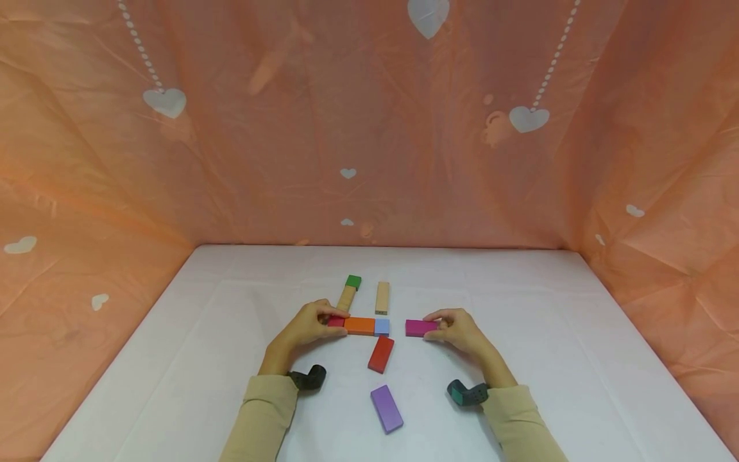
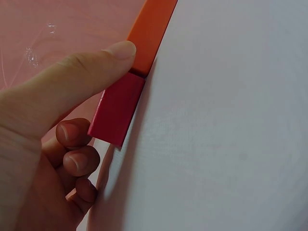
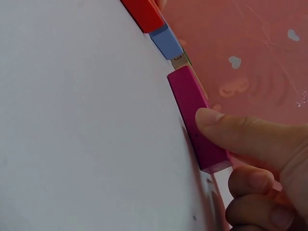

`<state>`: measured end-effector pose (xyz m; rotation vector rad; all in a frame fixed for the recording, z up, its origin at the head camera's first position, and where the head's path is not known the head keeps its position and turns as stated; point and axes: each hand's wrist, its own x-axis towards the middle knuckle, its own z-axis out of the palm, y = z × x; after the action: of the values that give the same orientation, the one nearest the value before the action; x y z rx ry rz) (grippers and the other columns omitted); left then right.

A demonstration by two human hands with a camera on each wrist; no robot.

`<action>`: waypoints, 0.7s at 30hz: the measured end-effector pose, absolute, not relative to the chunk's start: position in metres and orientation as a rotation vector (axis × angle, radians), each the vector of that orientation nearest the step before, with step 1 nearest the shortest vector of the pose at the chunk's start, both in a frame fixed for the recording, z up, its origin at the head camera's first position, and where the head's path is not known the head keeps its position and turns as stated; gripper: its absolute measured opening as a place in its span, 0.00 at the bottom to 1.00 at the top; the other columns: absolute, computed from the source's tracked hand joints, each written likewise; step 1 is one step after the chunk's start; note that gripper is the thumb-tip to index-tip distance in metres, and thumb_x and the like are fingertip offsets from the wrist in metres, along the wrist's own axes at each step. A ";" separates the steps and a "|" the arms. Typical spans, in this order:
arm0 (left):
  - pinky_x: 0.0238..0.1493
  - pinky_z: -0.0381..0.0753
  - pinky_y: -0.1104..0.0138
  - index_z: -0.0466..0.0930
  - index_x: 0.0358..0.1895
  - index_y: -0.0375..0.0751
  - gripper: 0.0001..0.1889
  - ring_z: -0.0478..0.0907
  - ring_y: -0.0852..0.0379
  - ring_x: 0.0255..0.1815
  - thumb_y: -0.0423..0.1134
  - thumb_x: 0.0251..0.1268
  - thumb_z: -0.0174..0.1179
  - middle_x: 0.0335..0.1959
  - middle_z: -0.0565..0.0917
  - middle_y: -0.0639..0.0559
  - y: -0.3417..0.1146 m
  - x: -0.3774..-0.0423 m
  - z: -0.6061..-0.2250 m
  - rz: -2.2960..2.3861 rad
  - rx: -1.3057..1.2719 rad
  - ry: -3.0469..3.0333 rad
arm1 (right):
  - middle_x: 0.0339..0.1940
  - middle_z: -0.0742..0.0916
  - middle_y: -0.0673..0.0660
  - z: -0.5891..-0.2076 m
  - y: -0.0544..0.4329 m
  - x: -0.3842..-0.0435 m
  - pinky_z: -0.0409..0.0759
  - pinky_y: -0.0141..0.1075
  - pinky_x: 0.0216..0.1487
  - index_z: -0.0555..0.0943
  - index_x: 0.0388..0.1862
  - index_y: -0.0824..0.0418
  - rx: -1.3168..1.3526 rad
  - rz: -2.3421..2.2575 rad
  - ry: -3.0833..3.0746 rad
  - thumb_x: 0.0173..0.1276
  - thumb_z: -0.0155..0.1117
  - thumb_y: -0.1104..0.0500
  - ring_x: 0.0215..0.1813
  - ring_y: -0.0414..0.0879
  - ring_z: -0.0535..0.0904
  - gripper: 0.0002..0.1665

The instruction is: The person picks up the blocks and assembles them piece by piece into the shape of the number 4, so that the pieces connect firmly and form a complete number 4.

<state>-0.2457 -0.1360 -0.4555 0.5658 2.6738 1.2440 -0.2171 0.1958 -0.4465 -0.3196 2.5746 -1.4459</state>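
Observation:
My left hand [image 1: 306, 323] pinches a crimson block [image 2: 118, 108] between thumb and fingers. Its thumb tip lies by the joint with an orange block [image 1: 360, 326], which butts end to end against the crimson one. At the orange block's right end sits a light blue block [image 1: 382, 327]. A magenta block [image 3: 195, 115] is held by my right hand [image 1: 459, 332], with the thumb along its near side. In the head view, a gap separates the magenta block from the light blue one. The far-side fingertips of both hands are partly hidden.
Behind the row are a plain wooden block [image 1: 382, 298] and another wooden block [image 1: 346, 298] with a green block [image 1: 353, 281] at its far end. Nearer lie a red block [image 1: 381, 354] and a purple block [image 1: 387, 409] on the white table [image 1: 173, 359].

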 end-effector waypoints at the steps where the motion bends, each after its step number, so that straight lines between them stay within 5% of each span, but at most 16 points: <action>1: 0.31 0.61 0.74 0.87 0.46 0.41 0.18 0.64 0.59 0.31 0.40 0.49 0.74 0.26 0.70 0.52 -0.136 -0.246 -0.456 1.245 0.565 2.672 | 0.15 0.65 0.47 -0.447 0.196 -0.217 0.58 0.27 0.24 0.82 0.47 0.73 -0.323 -1.445 2.576 0.55 0.73 0.64 0.21 0.35 0.59 0.22; 21: 0.31 0.60 0.74 0.87 0.46 0.42 0.18 0.64 0.59 0.31 0.40 0.49 0.73 0.25 0.68 0.53 -0.135 -0.245 -0.455 1.252 0.567 2.660 | 0.15 0.65 0.47 -0.446 0.191 -0.215 0.58 0.27 0.23 0.82 0.48 0.73 -0.312 -1.466 2.562 0.56 0.72 0.64 0.21 0.36 0.60 0.21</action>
<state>-0.2446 -0.1349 -0.4546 0.5669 2.6605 1.2517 -0.2150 0.1907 -0.4462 -0.3118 2.5615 -1.4663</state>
